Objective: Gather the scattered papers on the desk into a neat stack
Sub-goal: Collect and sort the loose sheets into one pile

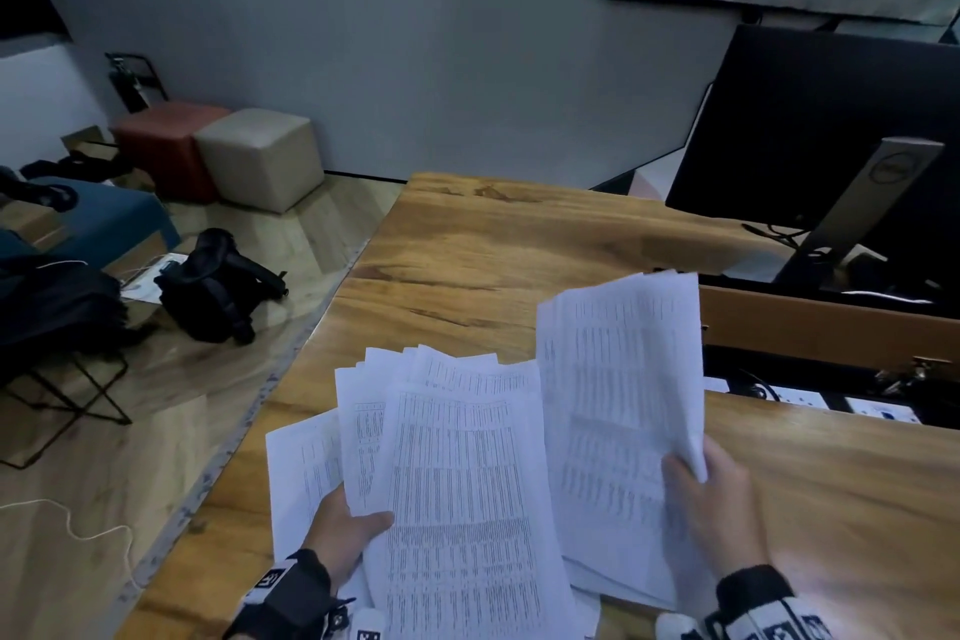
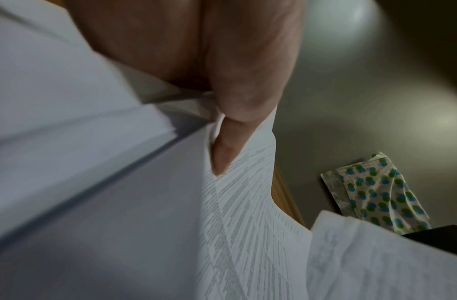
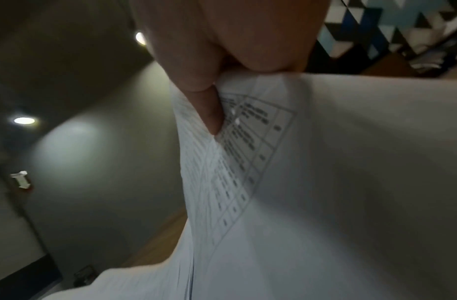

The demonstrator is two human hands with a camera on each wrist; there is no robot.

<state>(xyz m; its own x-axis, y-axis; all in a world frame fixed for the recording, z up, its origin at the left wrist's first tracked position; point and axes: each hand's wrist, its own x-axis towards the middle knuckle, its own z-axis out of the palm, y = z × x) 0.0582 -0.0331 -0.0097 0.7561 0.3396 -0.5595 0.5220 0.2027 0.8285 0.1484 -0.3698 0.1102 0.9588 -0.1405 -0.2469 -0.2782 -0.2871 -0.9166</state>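
While the left hand [image 1: 347, 525] grips a fanned bundle [image 1: 457, 473] at lower centre, the right hand [image 1: 717, 509] pinches another sheaf [image 1: 618, 379]. Loosely splayed sheets could slide out onto the desk [image 1: 493, 244] if either grip shifts.

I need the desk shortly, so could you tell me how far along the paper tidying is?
Done: the desk looks free of loose sheets.
In hand: the left hand grips a fanned, uneven bundle; the right hand holds a second sheaf.
Left: merging both, squaring the edges and setting down one neat stack.
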